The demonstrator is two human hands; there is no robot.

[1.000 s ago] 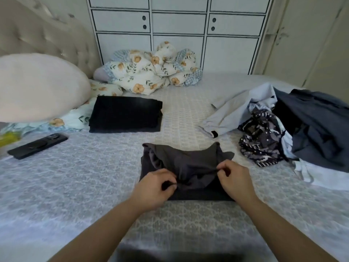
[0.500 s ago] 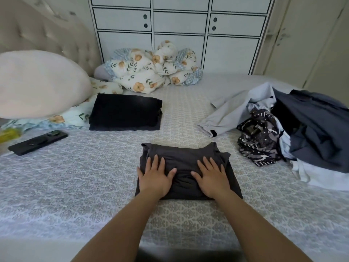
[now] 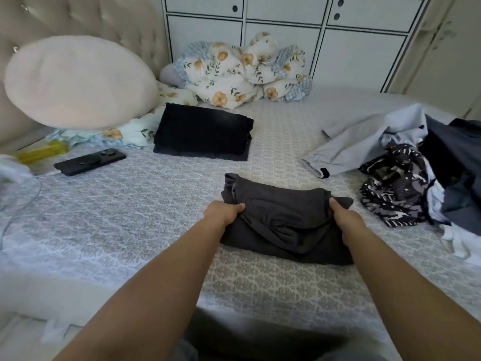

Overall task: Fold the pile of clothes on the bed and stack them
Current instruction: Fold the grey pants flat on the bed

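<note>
On the patterned bedspread (image 3: 130,217), the left hand (image 3: 221,212) and right hand (image 3: 345,217) each grip one side of a folded dark grey garment (image 3: 286,222), thumbs on top. Its top layer is creased. Beyond lies a folded black stack (image 3: 203,132); an unfolded clothes pile (image 3: 416,178) sits right.

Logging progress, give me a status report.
Left hand, right hand grip folded grey garment. Black stack waits beyond. Path clear.
</note>
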